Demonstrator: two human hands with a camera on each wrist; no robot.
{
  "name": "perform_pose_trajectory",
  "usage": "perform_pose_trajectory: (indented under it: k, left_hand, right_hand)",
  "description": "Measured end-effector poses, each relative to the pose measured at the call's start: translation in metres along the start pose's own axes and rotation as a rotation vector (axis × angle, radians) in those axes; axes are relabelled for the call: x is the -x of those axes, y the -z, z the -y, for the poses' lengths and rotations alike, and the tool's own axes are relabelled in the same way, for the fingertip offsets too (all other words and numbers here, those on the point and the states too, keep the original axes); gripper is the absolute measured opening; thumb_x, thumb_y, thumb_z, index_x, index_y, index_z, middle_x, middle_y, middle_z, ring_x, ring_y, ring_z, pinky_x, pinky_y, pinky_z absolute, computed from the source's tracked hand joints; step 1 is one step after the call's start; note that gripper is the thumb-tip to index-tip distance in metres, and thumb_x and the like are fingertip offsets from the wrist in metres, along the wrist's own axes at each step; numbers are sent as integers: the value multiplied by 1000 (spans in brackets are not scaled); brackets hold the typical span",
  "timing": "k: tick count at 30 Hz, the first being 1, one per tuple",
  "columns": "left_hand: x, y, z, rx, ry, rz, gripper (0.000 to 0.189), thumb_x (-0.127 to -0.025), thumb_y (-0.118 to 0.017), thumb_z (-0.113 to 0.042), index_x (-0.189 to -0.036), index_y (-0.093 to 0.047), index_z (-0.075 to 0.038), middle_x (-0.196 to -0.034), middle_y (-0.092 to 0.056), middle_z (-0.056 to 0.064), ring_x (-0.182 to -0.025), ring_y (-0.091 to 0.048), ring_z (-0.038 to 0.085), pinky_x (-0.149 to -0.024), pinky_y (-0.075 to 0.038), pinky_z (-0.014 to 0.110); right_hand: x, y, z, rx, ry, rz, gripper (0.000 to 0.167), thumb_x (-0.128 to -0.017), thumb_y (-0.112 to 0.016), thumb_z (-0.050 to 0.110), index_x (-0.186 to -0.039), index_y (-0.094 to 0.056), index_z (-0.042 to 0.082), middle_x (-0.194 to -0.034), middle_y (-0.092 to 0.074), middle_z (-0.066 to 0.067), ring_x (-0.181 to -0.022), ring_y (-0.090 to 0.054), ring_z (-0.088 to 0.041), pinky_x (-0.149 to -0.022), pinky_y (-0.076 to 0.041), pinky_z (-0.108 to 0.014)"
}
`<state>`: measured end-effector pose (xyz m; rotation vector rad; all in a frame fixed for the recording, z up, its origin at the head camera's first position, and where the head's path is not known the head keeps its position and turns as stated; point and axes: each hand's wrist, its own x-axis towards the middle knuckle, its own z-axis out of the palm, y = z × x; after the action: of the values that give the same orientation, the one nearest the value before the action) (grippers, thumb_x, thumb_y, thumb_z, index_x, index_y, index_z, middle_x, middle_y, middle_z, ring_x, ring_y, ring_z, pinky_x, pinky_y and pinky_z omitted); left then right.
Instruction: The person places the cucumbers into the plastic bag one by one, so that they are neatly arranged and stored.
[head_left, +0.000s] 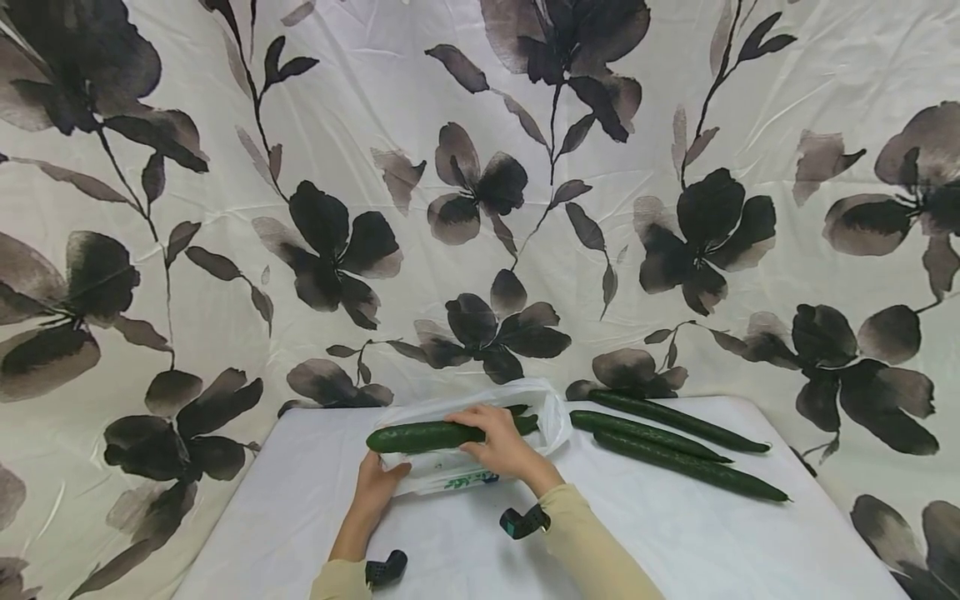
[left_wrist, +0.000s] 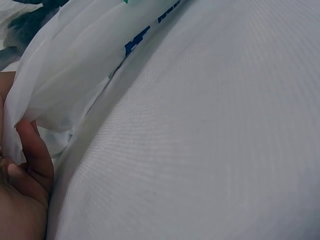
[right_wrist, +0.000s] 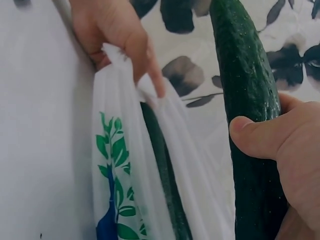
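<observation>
A white plastic bag (head_left: 429,479) with a green leaf print lies on the table. My right hand (head_left: 501,443) grips a long dark green cucumber (head_left: 420,437) around its body, thumb on one side in the right wrist view. This cucumber lies lengthwise over the bag in the head view. My left hand (head_left: 377,482) pinches the bag's edge at its left end, the plastic bunched between its fingers (left_wrist: 37,150) in the left wrist view. Another cucumber (right_wrist: 167,175) shows inside the bag, partly covered by plastic.
To the right of the bag lie three more cucumbers (head_left: 693,467), slanting across the white table (head_left: 675,550). Behind the table hangs a pale cloth (head_left: 585,333) with dark flowers. A small black device (head_left: 525,522) sits at each wrist.
</observation>
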<state>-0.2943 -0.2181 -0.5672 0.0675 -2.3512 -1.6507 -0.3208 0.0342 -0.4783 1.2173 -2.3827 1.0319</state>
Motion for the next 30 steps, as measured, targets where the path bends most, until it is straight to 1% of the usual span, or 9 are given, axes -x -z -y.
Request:
perform_pose_trajectory:
  k: [5, 9, 15, 17, 21, 27, 30]
  left_hand:
    - [0, 1, 2, -12, 0, -8, 67, -83, -67, 2, -144, -43, -14, -144, -47, 12, -140, -30, 35, -112, -12, 60]
    - [-1, 1, 2, -18, 10, -2, 69, -83, -67, 1, -146, -41, -12, -146, -44, 14, -141, -28, 35, -113, -12, 59]
    - [-2, 1, 0, 24, 7, 16, 80, -82, -66, 3, -152, -27, -3, -153, -33, 18, -143, -19, 38, -112, -12, 60]
    - [-2, 1, -1, 23, 12, 22, 81, -82, -66, 3, -153, -26, -2, -154, -31, 19, -144, -17, 39, -112, -11, 61]
    - [-3, 1, -1, 12, 36, 19, 81, -83, -66, 1, -153, -25, -3, -154, -31, 19, -144, -16, 39, -112, -10, 61]
    - [-3, 1, -3, 23, 67, 23, 82, -82, -67, 0, -153, -25, -4, -154, -30, 20, -144, -12, 40, -111, -8, 63]
    - [-3, 2, -4, 23, 77, 26, 82, -83, -67, -2, -153, -25, -5, -155, -28, 20, -145, -11, 40, -111, -8, 62]
  right_hand:
    - [0, -7, -4, -18, -1, -1, 50, -82, -76, 7, -129, -64, 20, -117, -64, 1, -111, -57, -16, -99, -38, -48]
    - [3, -12, -7, -36, -30, 1, 52, -81, -76, 4, -130, -64, 17, -118, -64, 0, -111, -56, -19, -100, -35, -53]
    - [5, -17, -13, -19, -78, 17, 50, -82, -76, 7, -129, -64, 17, -123, -63, 0, -114, -55, -23, -98, -34, -55]
    - [6, -17, -14, -31, -93, 26, 50, -82, -76, 8, -130, -63, 17, -123, -62, -1, -115, -55, -24, -98, -34, -55]
    - [7, -19, -19, -37, -97, 23, 49, -83, -75, 7, -130, -63, 16, -120, -62, -3, -112, -55, -26, -98, -34, -56]
    - [10, -23, -27, -33, -123, 32, 49, -84, -75, 9, -130, -63, 21, -120, -62, 0, -111, -54, -23, -98, -33, -55]
    - [11, -25, -30, -29, -125, 37, 48, -83, -75, 9, -130, -64, 19, -120, -62, -1, -111, -54, -24, -97, -33, -55]
